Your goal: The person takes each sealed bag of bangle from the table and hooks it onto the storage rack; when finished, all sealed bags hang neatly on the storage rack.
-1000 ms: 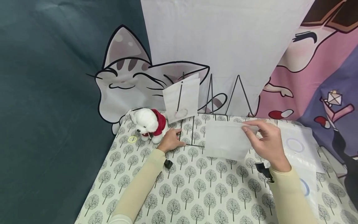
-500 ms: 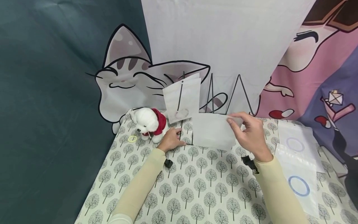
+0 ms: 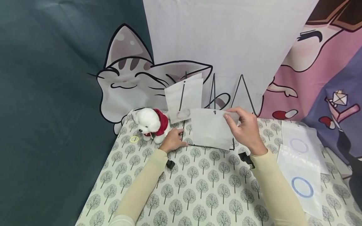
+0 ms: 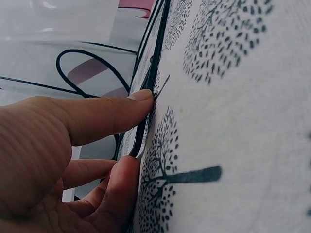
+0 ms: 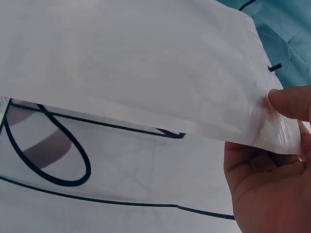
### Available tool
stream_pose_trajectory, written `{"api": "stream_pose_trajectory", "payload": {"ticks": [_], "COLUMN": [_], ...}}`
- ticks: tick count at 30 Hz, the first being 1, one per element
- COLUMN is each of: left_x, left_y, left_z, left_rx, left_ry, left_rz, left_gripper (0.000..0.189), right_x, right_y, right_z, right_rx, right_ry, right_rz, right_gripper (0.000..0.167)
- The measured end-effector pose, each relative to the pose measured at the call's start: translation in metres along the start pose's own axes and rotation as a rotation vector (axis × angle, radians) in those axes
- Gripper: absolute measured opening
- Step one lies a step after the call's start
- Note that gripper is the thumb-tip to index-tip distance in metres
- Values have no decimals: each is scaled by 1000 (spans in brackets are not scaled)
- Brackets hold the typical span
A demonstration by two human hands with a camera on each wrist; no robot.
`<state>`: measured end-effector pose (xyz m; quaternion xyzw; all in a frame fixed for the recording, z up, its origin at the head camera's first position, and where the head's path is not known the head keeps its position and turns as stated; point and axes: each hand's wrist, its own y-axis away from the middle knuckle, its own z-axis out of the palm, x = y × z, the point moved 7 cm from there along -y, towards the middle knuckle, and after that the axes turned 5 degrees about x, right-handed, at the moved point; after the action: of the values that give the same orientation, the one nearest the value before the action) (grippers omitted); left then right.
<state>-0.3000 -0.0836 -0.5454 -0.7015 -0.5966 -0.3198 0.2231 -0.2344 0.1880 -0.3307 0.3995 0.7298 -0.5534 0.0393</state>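
A: ok, what are the two hands actually doing?

B: Right hand (image 3: pixel 245 128) is pinching one white bag (image 3: pixel 212 130) near its top right corner, thumb on the near side. That bag is sitting just in front of the rack's middle upright, and one dark tip is poking through at its top edge. Left hand (image 3: pixel 172 141) is pinching the black wire rack (image 4: pixel 157 43) down low at its near left.

A: What counts are you getting?

B: I'm seeing three uprights. One hanging bag (image 3: pixel 195 94) is dangling on the left one, one pinkish ring (image 3: pixel 184 113) showing. Its edge is looking doubled, so I can't tell if a second is hiding there. Two more are lying overlapped on the table (image 3: pixel 209 191), far right: a lavender-ring bag (image 3: pixel 291 130) and, nearer, a blue-ring bag (image 3: pixel 302 204).

A: Anything else?

B: One plush dog (image 3: pixel 150 121) in red is standing left of the left hand, and one yellow ring (image 3: pixel 134 136) is lying left of the dog.
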Motion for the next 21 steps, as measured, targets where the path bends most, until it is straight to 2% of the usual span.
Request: {"api": "stream_pose_trajectory", "payload": {"ticks": [5, 11, 21], "left_x": [-2, -2, -2], "left_y": [-2, -1, 1], "left_z": [0, -1, 2], "left_rx": [8, 7, 1], "left_ry": [2, 18, 21], "left_rz": [7, -14, -27], "left_gripper": [90, 91, 91], "right_x": [5, 11, 31], "right_y": [-5, -10, -22], "right_z": [3, 9, 20], "right_rx": [12, 11, 21], "right_ry": [23, 4, 12], "right_rz": [14, 37, 126], "right_gripper": [9, 11, 15]}}
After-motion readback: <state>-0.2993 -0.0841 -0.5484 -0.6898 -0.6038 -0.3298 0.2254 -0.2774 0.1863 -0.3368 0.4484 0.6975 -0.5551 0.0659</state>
